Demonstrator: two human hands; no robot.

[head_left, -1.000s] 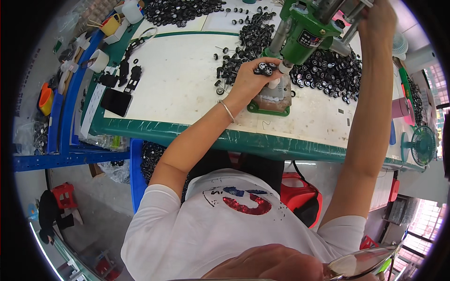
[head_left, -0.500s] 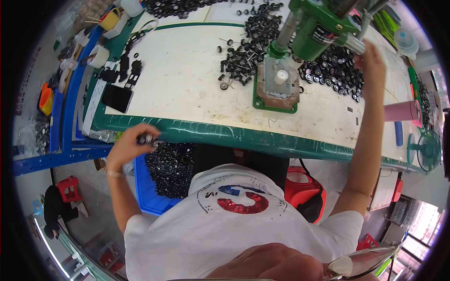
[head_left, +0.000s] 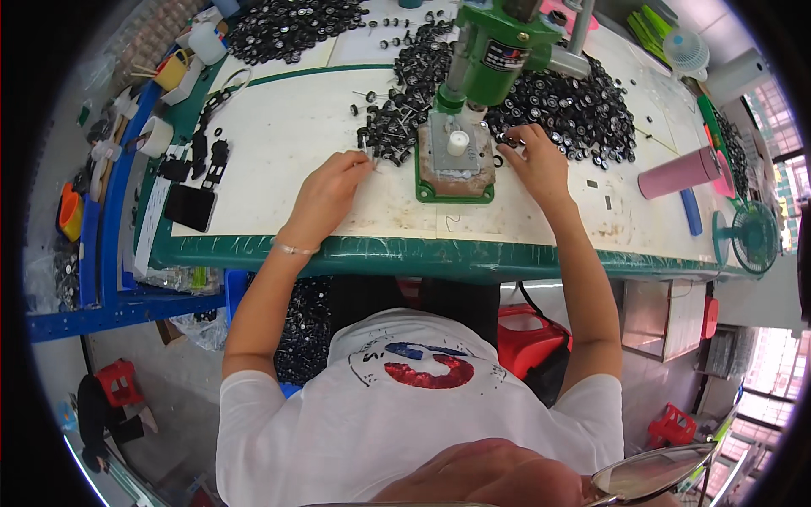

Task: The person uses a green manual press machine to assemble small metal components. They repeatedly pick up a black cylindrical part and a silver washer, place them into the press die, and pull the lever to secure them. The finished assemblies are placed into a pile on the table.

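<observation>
Head view: the left hand (head_left: 329, 188), fingertips narrowed, is beside black wheels on thin metal axles (head_left: 393, 131); the right hand (head_left: 536, 165), fingers slightly parted, is at silver-hubbed black wheels (head_left: 566, 106). Whether either grips, I cannot tell. Both heaps flank one green metal press (head_left: 494, 59). Pieces look light, stiff, smooth: pinch rim or axle. Wheels: uncountable.
</observation>
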